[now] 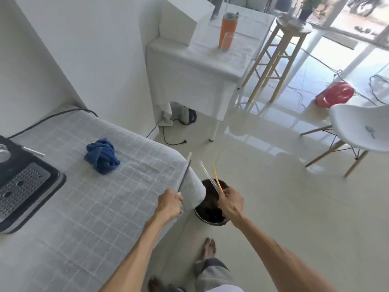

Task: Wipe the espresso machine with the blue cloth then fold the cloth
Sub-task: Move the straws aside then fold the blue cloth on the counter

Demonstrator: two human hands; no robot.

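The blue cloth (102, 156) lies crumpled on the grid-patterned table cover (88, 207), right of the black espresso machine (23, 184) with its perforated metal drip tray at the left edge. My left hand (169, 204) grips a thin dark stick at the table's right edge. My right hand (230, 204) holds two thin sticks, one clear and one yellow, above a dark bin (210, 213) on the floor. Both hands are well away from the cloth and the machine.
A second white-covered table (202, 60) at the back carries an orange bottle (228, 28) and a white box. A wooden stool (280, 49), a white chair (357, 131), a red object (334, 94) and cables are on the glossy floor. My bare feet show below.
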